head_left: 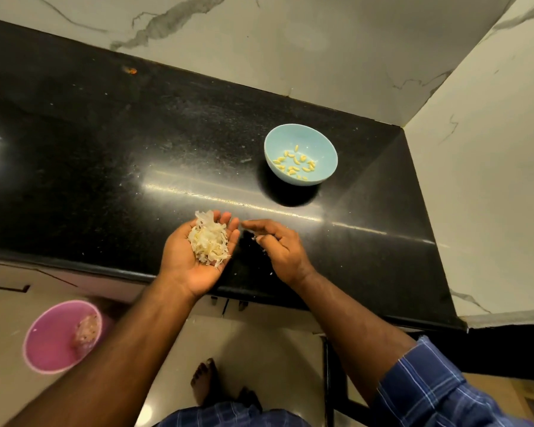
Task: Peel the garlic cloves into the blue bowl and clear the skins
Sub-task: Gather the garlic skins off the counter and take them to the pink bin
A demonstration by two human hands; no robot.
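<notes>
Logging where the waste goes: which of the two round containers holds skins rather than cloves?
The pink bin on the floor at lower left holds a clump of skins; the blue bowl on the black counter holds only peeled garlic cloves.

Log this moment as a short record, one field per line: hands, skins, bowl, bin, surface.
left hand: left hand palm up, cupped under a heap of garlic skins
right hand: right hand beside it, fingers curled, picking up a small scrap
bowl: blue bowl upright on the counter, peeled cloves inside
bin: pink bin on the floor, lower left, some waste in it
surface: black counter, a few skin flecks near the front edge
</notes>
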